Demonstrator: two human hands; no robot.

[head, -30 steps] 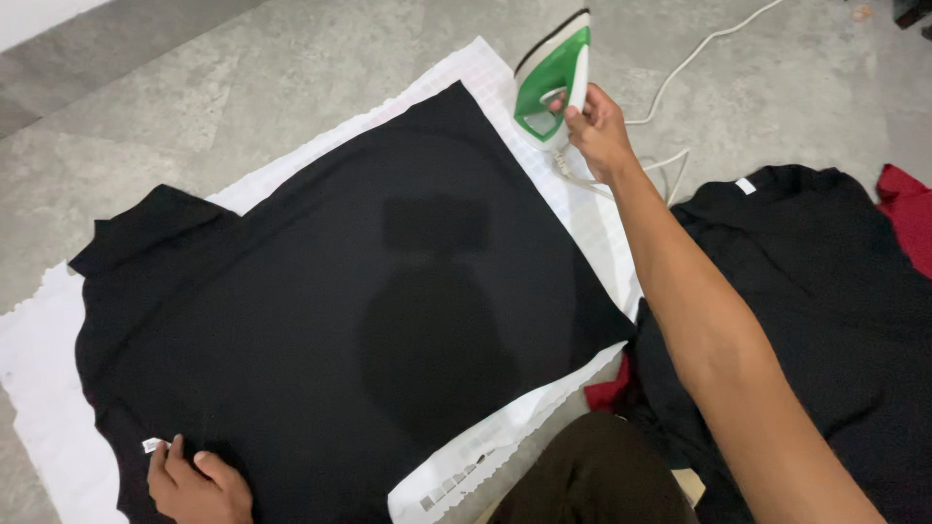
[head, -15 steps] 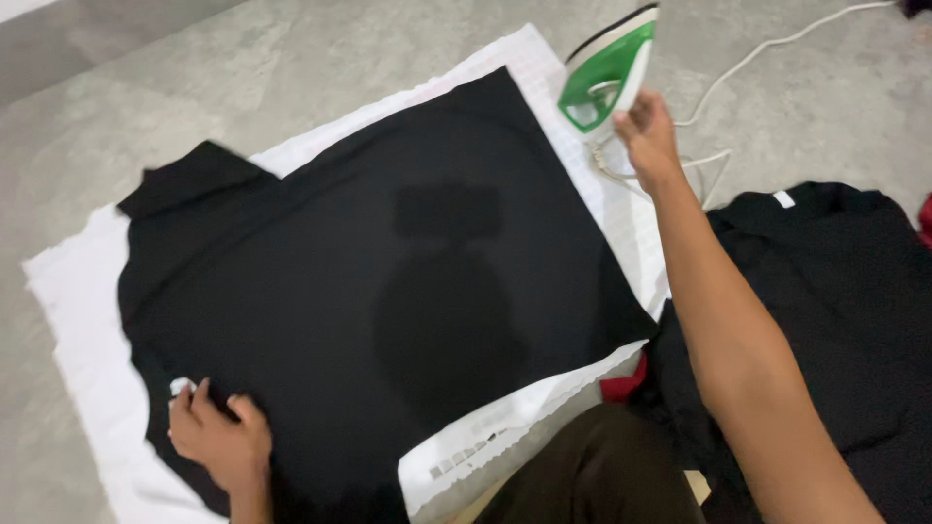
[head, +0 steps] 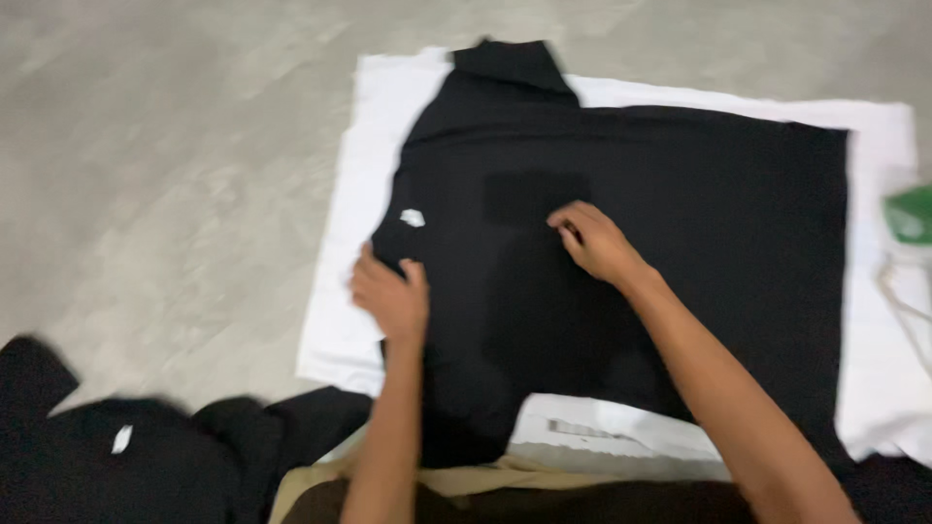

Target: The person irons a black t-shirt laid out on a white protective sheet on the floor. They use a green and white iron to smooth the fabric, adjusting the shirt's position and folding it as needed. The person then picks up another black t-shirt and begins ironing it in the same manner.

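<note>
Now both hands rest on a black shirt spread flat over a white cloth on the grey floor. Left hand lies at the shirt's near edge, fingers loosely curled on the fabric just below a small white tag; whether it pinches the cloth I cannot tell. Right hand presses fingertips into the shirt's middle, gripping nothing. A green iron sits at the far right edge. Another black garment lies at lower left.
</note>
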